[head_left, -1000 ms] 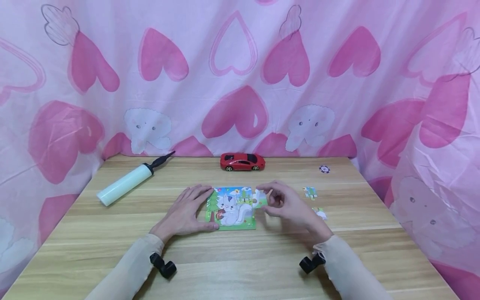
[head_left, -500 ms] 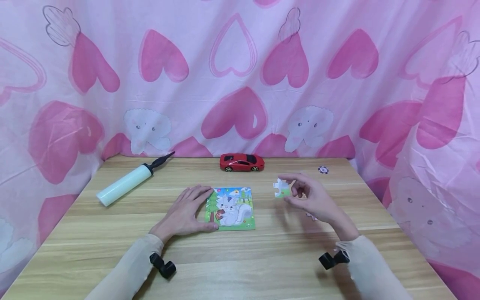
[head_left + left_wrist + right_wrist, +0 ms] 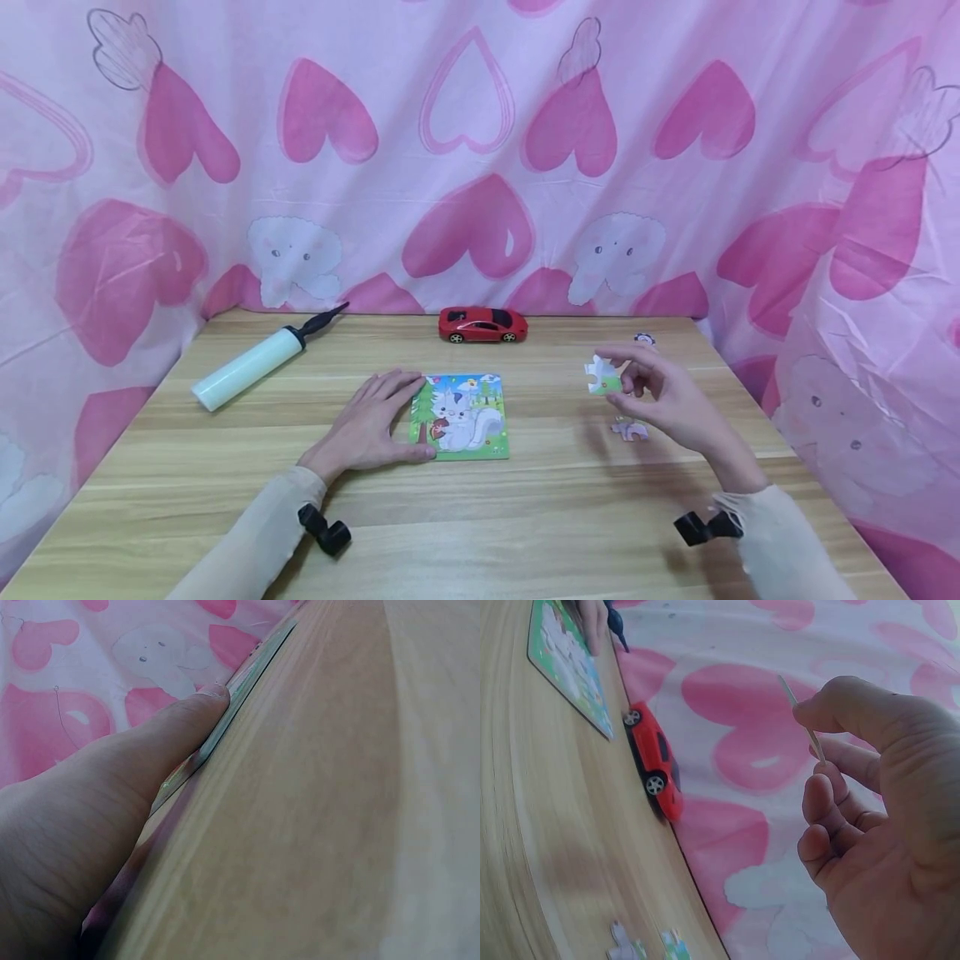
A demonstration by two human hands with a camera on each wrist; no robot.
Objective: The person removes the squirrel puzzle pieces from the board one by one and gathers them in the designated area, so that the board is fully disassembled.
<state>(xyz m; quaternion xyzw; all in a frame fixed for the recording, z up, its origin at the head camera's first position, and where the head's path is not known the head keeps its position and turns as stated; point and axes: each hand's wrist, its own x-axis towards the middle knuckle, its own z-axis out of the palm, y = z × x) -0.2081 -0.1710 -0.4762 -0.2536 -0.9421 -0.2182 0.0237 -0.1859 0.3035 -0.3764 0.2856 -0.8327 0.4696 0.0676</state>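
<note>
So we've got a puzzle piece up in the air over the right part of the table, pinched between the thumb and fingers of our right hand. Our left hand lies spread along the left side of the squirrel board, thumb at its near edge, not gripping round anything.

The step in hand, as we read it, is handling that one piece while the board is steadied. A light pinch on the rim seems best: the right wrist view shows it edge-on and thin, so squeezing hard might bend it. We'd also leave its tabs uncovered and the left palm flat, so the board doesn't skid.

Edges: the board's right side is uncovered, and bare wood shows between it and the pinched piece, so sideways moves look easy. Below that hand sits a loose piece, and the right wrist view shows another loose piece beside it, so we'd lift over those. The red toy car stands behind the board, near the curtain; reaching far back could bump it.
</note>
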